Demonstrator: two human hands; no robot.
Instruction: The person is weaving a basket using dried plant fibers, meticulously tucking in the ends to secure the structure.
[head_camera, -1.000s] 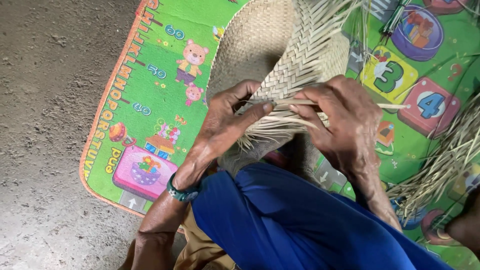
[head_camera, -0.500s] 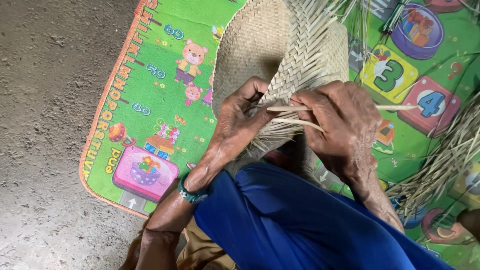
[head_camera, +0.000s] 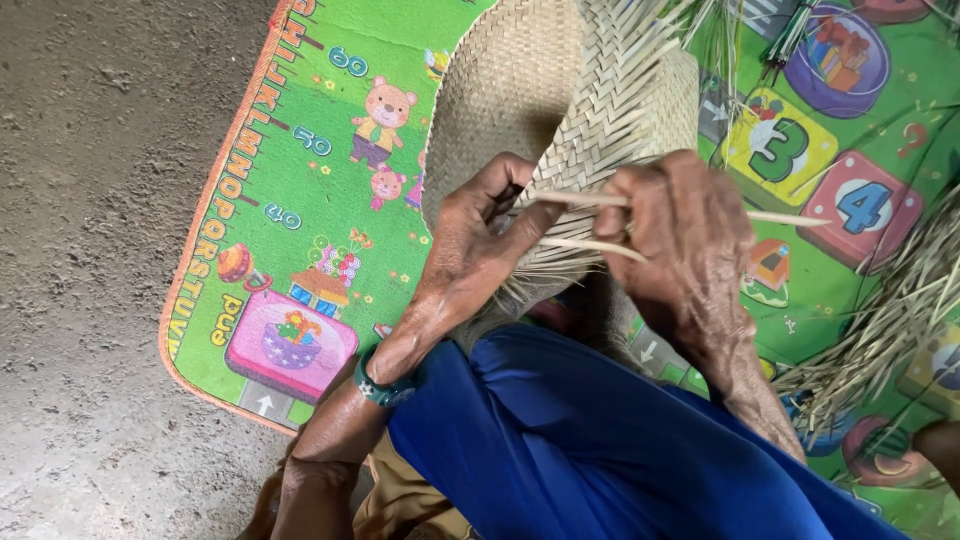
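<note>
- Versus the frame a second ago, I see the left hand (head_camera: 478, 240) has crept up the woven mat (head_camera: 560, 110); its thumb now presses the weave edge, where before it sat lower on the loose ends.
- The right hand (head_camera: 685, 240) has shifted little; it is a touch higher, and the knuckles still face me.
- The pale strip (head_camera: 790, 217) sticking out to the right of the right hand looks about level in both frames.
- Left hand: curled shut on the mat's edge, fingers tucked behind the weave, thumb on top.
- Right hand: closed on a couple of loose strips, pinching them against the weave; fingertips are hidden under the knuckles, so I can't read the exact pinch.
- The woven mat sits between both hands, over the blue-clad knee (head_camera: 600, 450), and folds upward; its top is cut off at the frame edge.
- A green wristband (head_camera: 385, 388) is on the left wrist.
- The green play mat (head_camera: 300, 200) lies under everything on the grey floor (head_camera: 90, 250).
- A bundle of loose fibres (head_camera: 880, 330) lies at the right, partly cut off by the frame.
- The bottom-right corner is too dark to make out.
</note>
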